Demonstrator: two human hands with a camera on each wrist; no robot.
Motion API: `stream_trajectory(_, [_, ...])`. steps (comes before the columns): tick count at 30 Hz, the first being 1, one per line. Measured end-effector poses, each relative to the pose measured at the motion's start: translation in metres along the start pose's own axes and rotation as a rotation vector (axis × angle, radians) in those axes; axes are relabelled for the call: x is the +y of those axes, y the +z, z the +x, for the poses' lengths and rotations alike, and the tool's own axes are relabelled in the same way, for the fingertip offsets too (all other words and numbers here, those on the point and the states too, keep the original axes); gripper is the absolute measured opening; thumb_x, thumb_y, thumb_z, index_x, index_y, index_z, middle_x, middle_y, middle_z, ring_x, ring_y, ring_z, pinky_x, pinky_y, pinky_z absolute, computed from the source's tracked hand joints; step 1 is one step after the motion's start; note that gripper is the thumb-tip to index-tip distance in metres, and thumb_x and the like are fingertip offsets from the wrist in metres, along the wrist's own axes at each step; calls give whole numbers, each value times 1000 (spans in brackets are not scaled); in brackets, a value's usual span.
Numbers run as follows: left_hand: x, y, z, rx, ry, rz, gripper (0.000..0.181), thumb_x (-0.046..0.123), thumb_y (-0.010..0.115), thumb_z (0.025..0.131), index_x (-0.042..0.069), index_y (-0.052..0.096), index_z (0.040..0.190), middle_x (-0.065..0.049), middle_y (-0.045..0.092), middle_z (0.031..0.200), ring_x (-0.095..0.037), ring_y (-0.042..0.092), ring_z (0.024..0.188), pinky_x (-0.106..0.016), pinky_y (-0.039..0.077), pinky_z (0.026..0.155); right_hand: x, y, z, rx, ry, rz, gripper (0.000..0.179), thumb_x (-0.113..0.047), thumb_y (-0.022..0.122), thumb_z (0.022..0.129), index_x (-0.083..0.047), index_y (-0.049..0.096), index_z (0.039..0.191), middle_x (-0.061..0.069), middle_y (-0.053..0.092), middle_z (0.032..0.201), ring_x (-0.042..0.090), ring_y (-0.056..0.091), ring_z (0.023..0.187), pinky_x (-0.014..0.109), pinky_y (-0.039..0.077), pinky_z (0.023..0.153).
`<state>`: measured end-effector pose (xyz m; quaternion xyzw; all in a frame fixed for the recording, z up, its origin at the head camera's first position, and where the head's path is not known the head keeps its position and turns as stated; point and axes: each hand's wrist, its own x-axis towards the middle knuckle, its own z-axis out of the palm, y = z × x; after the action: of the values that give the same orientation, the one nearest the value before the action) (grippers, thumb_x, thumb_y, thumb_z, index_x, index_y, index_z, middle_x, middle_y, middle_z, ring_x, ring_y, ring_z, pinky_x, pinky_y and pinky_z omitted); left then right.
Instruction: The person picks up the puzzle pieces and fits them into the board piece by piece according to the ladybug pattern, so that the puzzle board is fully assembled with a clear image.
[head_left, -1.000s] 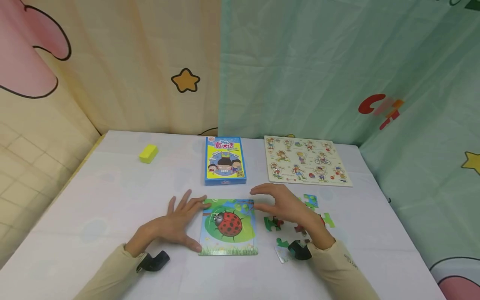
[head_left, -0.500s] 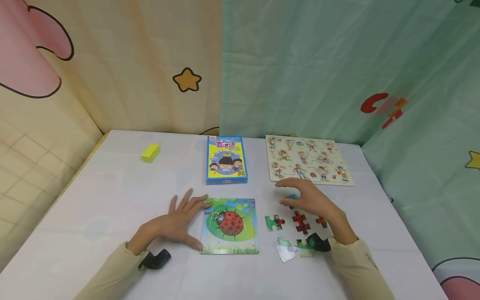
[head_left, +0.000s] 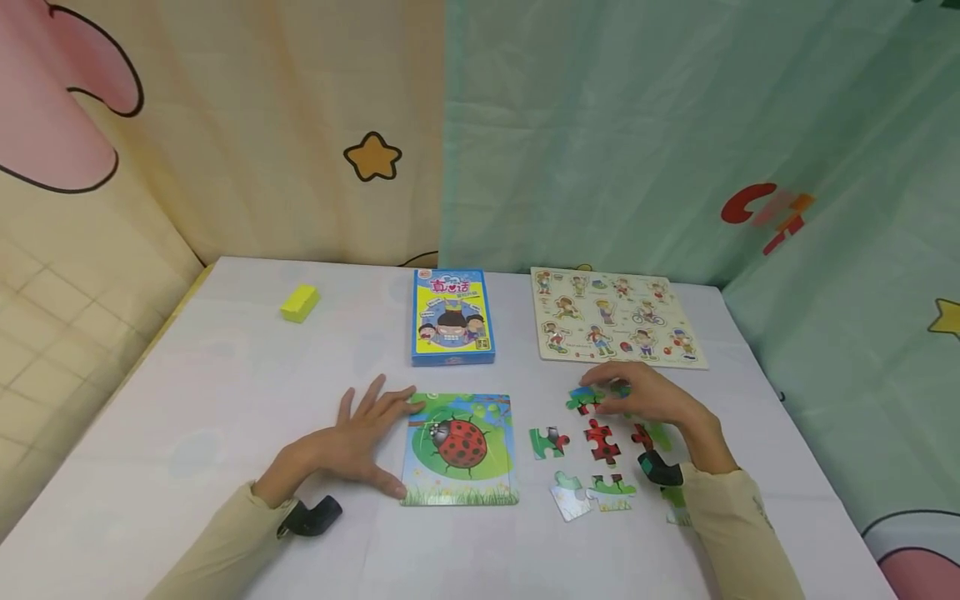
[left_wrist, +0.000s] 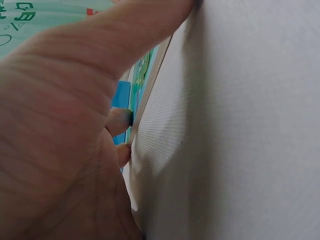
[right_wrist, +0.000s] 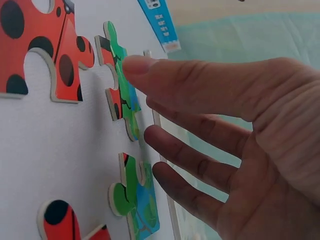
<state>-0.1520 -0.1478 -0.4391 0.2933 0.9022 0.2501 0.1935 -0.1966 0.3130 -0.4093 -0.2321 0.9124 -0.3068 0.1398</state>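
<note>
With our left hand point(head_left: 356, 443) spread at nine o'clock of the ladybug puzzle board point(head_left: 460, 448) and our right hand point(head_left: 649, 395) gaping beside the green-and-blue jigsaw piece point(right_wrist: 126, 93) at the board's two o'clock, we judge the piece light, stiff, best pinched by opposite edges.

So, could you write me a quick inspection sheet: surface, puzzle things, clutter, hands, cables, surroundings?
Surface: white-covered table.
Puzzle things: ladybug board flat in front; loose puzzle pieces to its right.
Clutter: yellow block, blue-and-yellow box and cartoon-children board towards the back.
Left hand: spread, touching the ladybug board's left edge.
Right hand: thumb and fingers apart, over the far pieces; contact unclear.
Cables: thin dark line behind the table, possibly a cable.
Surroundings: beige curtain and green curtain with cartoon prints.
</note>
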Motion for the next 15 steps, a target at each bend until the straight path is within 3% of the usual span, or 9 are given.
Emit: stream_trajectory(15, [-1,1,0,3,5,3,115,61,86,66,17,30,156,-12,14,167,-50,-13,151,-80,-12,108,3,2,1,-14,10,-15,26,-7,77,86,-12,77,112,10,67,128,34,60,120,50,50,99])
